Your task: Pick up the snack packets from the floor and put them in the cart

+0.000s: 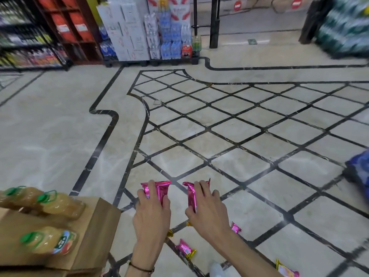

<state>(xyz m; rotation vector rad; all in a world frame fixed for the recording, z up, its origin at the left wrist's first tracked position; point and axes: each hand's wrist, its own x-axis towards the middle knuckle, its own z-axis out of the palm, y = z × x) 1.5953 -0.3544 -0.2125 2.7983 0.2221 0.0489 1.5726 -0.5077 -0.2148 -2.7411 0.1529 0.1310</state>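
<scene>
Pink pkt (162, 187) in L hand (152, 214), 2nd pkt (191, 195) in R hand (207, 214), fingers (151, 186) curled

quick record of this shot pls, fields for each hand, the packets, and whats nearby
left hand: grips pink packet A
right hand: grips pink packet B
lifted or still on floor: cannot tell
loose on tiled floor: packet between the forearms; packet by the right wrist; packet at the bottom edge
nearby: cardboard box at left, holding juice bottles with green caps
</scene>
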